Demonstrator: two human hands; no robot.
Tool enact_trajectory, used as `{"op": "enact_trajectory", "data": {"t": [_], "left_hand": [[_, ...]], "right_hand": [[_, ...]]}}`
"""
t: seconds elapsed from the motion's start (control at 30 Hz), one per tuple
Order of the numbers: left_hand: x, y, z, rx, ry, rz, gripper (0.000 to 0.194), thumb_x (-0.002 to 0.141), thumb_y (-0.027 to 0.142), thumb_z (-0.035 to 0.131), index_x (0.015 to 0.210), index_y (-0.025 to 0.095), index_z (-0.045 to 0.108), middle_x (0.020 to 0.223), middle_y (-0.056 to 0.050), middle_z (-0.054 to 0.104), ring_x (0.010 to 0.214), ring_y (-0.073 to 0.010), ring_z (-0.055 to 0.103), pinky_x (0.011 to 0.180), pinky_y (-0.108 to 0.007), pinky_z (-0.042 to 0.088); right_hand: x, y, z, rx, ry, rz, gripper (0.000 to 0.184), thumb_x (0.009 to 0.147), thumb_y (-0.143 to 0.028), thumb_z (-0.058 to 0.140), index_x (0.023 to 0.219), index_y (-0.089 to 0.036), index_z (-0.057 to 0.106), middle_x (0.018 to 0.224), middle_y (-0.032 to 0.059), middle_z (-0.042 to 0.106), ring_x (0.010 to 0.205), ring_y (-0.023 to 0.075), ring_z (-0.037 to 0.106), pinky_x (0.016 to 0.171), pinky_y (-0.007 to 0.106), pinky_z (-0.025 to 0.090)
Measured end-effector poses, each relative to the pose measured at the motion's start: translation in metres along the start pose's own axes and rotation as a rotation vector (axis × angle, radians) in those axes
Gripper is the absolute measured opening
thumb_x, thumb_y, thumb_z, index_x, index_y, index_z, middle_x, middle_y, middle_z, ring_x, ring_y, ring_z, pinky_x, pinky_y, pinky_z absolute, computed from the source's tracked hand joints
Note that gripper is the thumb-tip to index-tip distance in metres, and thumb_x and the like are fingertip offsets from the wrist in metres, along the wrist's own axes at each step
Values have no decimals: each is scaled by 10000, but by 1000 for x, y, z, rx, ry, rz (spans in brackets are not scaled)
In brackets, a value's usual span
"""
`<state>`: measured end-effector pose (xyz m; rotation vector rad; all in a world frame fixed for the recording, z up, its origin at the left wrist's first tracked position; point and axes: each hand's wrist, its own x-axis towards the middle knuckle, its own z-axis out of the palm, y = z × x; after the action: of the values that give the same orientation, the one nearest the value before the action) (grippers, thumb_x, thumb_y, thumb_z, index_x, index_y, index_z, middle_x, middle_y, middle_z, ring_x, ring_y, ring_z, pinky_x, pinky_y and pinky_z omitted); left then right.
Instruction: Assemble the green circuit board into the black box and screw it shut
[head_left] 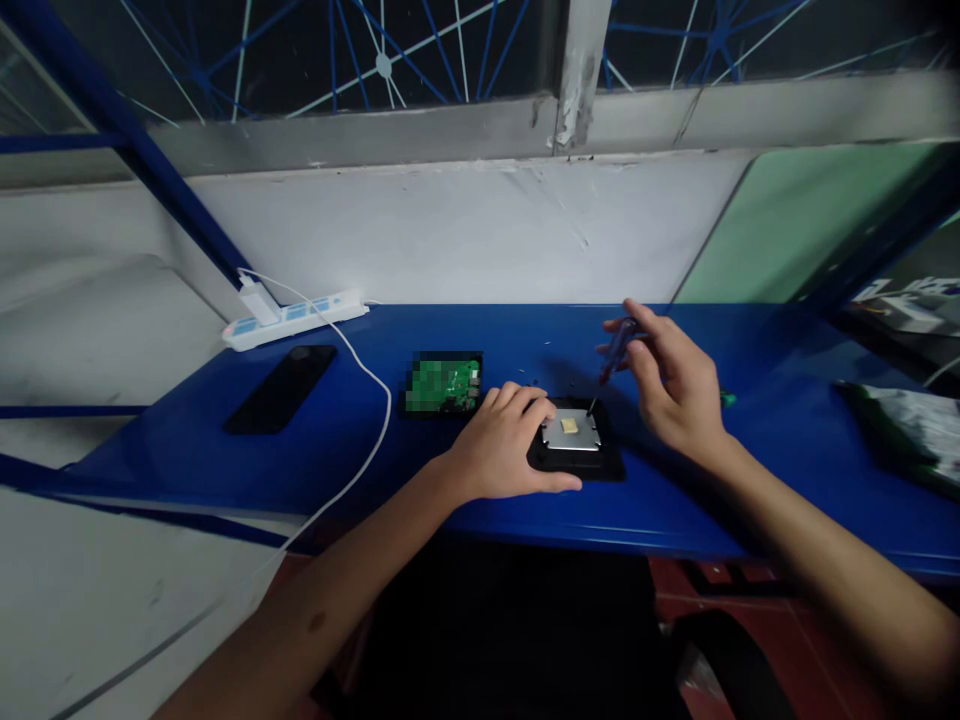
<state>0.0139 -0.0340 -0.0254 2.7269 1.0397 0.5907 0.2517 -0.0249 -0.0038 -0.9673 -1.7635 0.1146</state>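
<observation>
Hands (510, 440) over blue table (360, 500)

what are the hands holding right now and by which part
The right hand holds a screwdriver by its handle; the left hand steadies the black case by its left side.

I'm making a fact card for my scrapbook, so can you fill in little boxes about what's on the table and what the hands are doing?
Table: blue table
Left hand: left hand, resting on black case
Right hand: right hand, holding screwdriver
Screwdriver tip: near silver plate's far right corner
On plate: yellow square
Left of case: green circuit board
Farther left: black slab, power strip, white cable
</observation>
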Motion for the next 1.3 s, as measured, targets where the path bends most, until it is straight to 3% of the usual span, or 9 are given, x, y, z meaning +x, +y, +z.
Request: {"op": "enact_trajectory", "data": {"t": [0.27,0.53,0.63,0.73,0.83,1.13,1.3], "left_hand": [[0,-1,2,6,3,9,745,708,798,704,1119,198,545,1355,-134,578,1211,-353,504,1032,-518,407],[0,-1,1,-9,0,4,733,700,794,704,1113,207,553,1346,-132,583,1208,-359,509,1019,-541,416],[0,-1,0,-15,-11,0,731,703,789,707,1113,203,553,1351,-139,580,1211,-362,507,1020,-540,416],[0,-1,0,-9,-7,1,736,707,790,705,1122,202,551,1360,-139,573,1218,-362,506,1028,-533,412],[0,0,0,-1,1,6,729,708,794,701,1122,213,550,1360,-132,573,1226,-362,507,1028,-528,413],[0,0,0,-4,1,5,735,708,786,715,1123,201,550,1362,-140,575,1215,-357,504,1031,-526,412],[0,0,1,-8,-1,4,731,706,797,701,1112,208,552,1359,-139,575,1212,-367,506,1020,-539,417]], "right_hand": [[3,-4,0,-38,59,1,414,925,-303,658,1335,-282,603,984,57,569,845,174,638,667,324,634],[0,-6,1,99,16,94,403,1014,-315,500,1417,-303,524,1255,90,690,976,214,748,810,408,642],[0,-4,3,63,50,58,409,980,-310,572,1389,-299,556,1110,72,696,900,199,734,770,393,649],[2,-4,2,14,79,14,388,923,-326,665,1307,-298,618,968,47,608,785,175,662,688,375,648],[3,-5,0,-5,57,-2,348,907,-322,688,1251,-296,645,935,38,558,761,166,617,663,358,640],[2,-7,-2,45,-33,18,431,1009,-303,501,1440,-305,517,1227,97,656,914,202,729,767,396,628],[1,-5,-2,53,-43,30,472,1027,-290,450,1494,-356,452,1306,78,656,954,215,745,824,441,629]]}}
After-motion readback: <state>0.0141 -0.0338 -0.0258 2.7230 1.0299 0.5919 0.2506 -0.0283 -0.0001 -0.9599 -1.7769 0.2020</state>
